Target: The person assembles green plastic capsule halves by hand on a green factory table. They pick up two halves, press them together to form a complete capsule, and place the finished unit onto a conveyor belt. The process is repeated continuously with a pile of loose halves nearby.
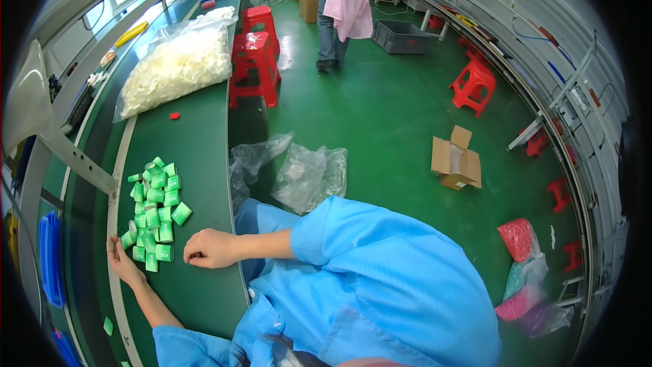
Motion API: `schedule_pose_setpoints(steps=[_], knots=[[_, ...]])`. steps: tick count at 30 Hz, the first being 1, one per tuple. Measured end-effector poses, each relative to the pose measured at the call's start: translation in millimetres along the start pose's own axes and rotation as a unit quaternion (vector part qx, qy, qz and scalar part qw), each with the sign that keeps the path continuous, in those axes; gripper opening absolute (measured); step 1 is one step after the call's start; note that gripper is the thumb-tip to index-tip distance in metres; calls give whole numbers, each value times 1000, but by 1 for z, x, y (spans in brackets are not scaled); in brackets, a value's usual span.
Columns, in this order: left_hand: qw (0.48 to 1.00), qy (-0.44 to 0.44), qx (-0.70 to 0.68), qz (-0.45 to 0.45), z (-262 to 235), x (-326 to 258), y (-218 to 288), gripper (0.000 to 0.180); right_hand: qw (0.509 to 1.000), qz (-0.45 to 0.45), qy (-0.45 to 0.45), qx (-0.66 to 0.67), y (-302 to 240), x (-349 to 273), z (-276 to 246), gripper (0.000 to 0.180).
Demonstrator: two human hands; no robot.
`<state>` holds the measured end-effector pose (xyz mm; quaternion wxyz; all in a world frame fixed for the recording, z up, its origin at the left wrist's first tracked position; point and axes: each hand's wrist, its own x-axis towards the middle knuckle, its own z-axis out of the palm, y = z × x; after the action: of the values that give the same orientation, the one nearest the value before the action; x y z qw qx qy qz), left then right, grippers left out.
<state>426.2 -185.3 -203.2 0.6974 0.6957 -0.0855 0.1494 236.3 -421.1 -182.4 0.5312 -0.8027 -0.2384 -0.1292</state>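
A cluster of small green cylinder-like pieces with white print (155,207) lies on the dark green bench top (204,149). At the cluster's near left edge is my left hand (127,265), its fingers stretched out and apart, with the fingertips close to the lowest-left pieces. My right hand (210,249) rests on the bench just right of the cluster, a short gap from it. Its fingers are curled inward, so anything within them is hidden.
A large clear bag of cream-coloured pieces (183,61) sits farther along the bench, near a small red piece (174,116). Red stools (255,68), clear plastic bags (312,177) and an open cardboard box (456,160) stand on the floor. A person in pink (353,0) is farther off.
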Motion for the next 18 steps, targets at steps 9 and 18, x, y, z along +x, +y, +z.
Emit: schedule_pose_setpoints(steps=[9,18], knots=[[1000,0,-5,3,0,-2,-1,36,1000,2,-4,-3,-2,0,-2,11],[1000,0,-8,4,4,-4,4,36,1000,17,-7,-9,-5,0,-3,11]])
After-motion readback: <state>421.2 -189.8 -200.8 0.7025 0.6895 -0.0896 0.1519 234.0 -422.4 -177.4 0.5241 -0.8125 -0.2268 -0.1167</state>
